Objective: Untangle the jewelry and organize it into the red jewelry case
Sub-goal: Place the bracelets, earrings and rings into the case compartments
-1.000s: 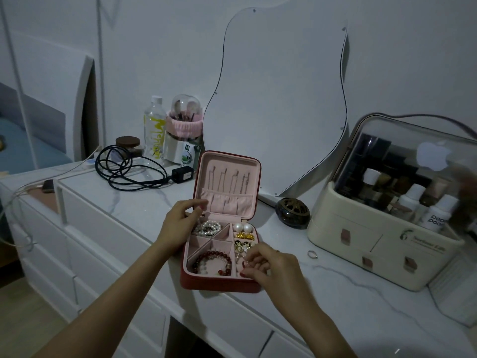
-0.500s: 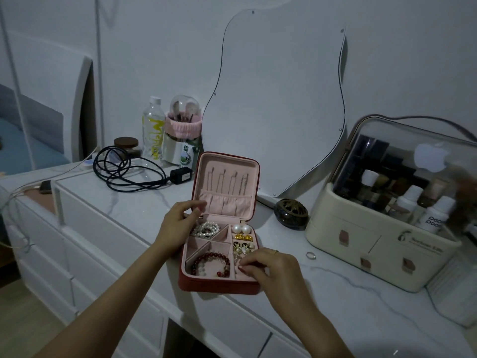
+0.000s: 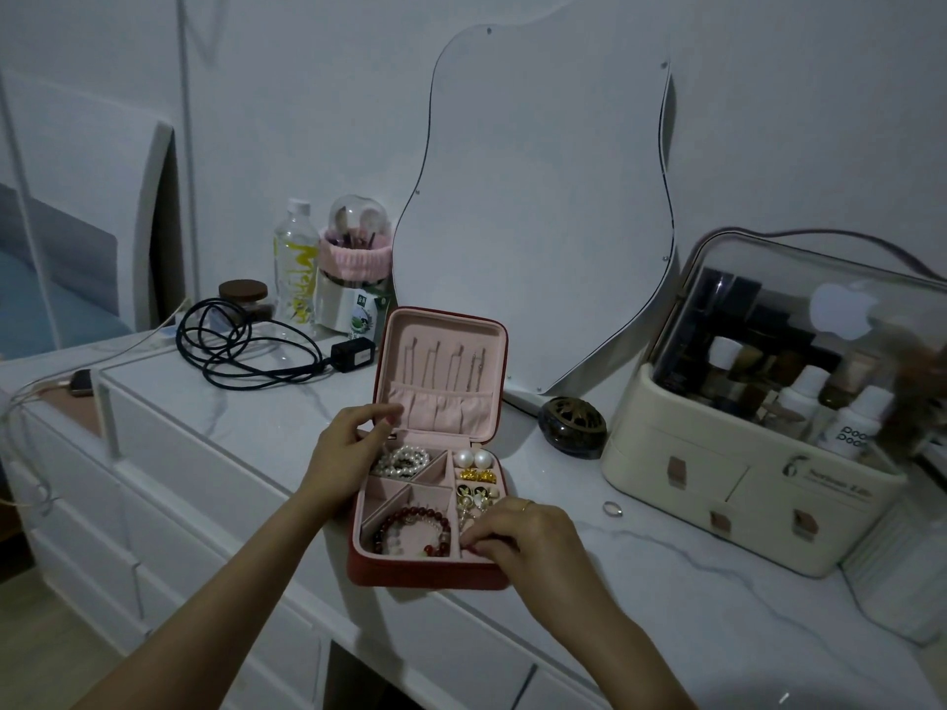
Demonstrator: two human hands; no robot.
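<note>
Now the red jewelry case point(image 3: 425, 571) sits open on the white worktop point(image 3: 666, 607), close to its front edge. The left hand point(image 3: 348, 448) rests its curled fingers on the case's back left rim, beside the pearl bracelet point(image 3: 402, 461); whether it grips the rim I cannot tell. A red bead bracelet point(image 3: 412, 532) lies in the front left compartment. The right hand point(image 3: 517, 535) has its fingertips pressed together over the front right slots, apparently pinching a small piece I cannot make out, just below the earrings point(image 3: 474, 491). A loose ring point(image 3: 612, 508) lies on the worktop well to the right.

A risk, as I judge it: the pinch could drag the neighbouring earrings out, or a push could nudge the case off the edge.

Compared with half a second ago, the right hand has moved slightly nearer the front wall; the left has not shifted.
</note>
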